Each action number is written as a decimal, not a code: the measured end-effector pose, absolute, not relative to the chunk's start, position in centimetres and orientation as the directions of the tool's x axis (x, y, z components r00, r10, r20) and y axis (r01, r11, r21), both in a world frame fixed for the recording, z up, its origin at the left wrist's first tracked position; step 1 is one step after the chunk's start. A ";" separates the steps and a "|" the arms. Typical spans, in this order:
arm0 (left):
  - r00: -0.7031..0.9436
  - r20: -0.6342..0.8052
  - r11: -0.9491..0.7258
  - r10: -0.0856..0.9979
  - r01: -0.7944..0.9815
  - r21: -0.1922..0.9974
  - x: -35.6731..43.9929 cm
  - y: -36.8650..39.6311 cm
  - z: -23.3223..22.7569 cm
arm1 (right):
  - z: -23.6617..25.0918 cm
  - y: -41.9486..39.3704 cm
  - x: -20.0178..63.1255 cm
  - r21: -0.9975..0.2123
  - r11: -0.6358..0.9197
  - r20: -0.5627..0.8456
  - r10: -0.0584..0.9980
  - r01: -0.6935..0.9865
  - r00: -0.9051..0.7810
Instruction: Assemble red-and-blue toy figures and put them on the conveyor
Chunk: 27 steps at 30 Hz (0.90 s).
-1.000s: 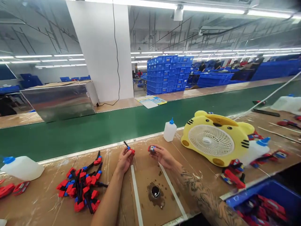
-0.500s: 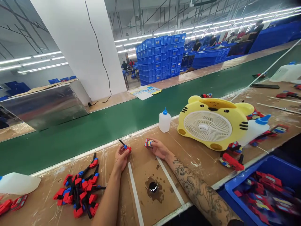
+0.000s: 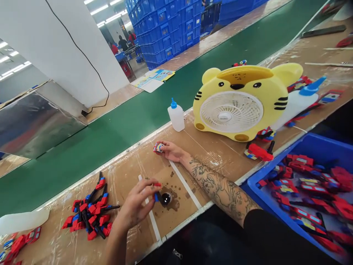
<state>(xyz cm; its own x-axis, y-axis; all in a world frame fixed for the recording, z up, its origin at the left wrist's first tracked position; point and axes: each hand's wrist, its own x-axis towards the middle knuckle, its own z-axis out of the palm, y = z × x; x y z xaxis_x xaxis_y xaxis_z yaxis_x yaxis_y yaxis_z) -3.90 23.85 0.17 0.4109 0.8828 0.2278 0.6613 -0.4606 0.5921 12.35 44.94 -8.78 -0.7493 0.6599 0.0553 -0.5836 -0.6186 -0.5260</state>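
Gluing step, by the look: left hand [image 3: 135, 206] pinched a small red-and-blue part [image 3: 156, 191] over the dark glue well [image 3: 166, 198] on the table [image 3: 220, 151], right hand [image 3: 172, 151] gripped a small toy block [image 3: 158, 147] further back; joining them likely needs careful alignment.

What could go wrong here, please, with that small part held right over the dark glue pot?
The left hand holds a small red-and-blue part at the dark pot, already ringed by stains; more could drip or smear onto the fingers. The right hand pinches another small piece near the bench edge, by the green belt; it could slip there.
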 end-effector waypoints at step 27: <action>0.654 -0.080 -0.656 0.753 0.755 -0.008 -1.1 21.2 1.9 | -9.0 45.1 11.8 -0.510 -0.592 0.039 0.709 -0.624 -0.704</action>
